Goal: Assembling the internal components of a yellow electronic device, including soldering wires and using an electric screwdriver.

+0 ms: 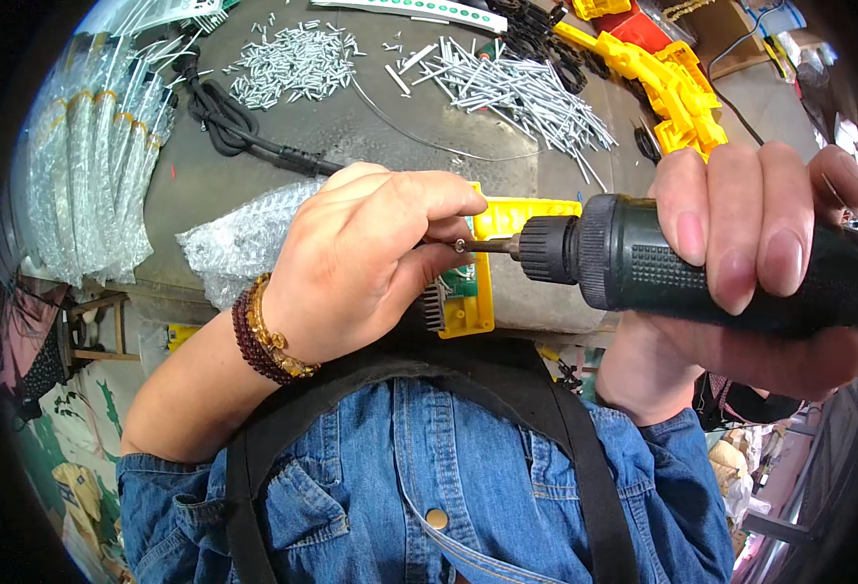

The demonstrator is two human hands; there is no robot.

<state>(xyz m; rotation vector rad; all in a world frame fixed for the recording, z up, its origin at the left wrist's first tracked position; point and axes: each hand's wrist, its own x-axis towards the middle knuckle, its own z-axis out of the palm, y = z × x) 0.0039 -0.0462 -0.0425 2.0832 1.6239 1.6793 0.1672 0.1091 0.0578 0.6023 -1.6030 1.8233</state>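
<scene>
My right hand [750, 224] is wrapped round a dark green electric screwdriver [662, 253], held level with its bit pointing left. My left hand [371, 253] pinches a small silver screw [460, 246] between thumb and forefinger, right at the tip of the bit. Beneath the hands lies a yellow plastic housing [473, 316] with a green circuit board [463, 277] in it. A dark finned metal part [433, 310] shows at its left side, partly covered by my left hand.
Short screws [293, 63] lie heaped at the far left, long screws [517, 92] at the far right. Yellow housings [658, 78] sit at the right edge. Bubble wrap [244, 238], a coiled black cable [225, 117] and bagged parts [98, 165] lie to the left.
</scene>
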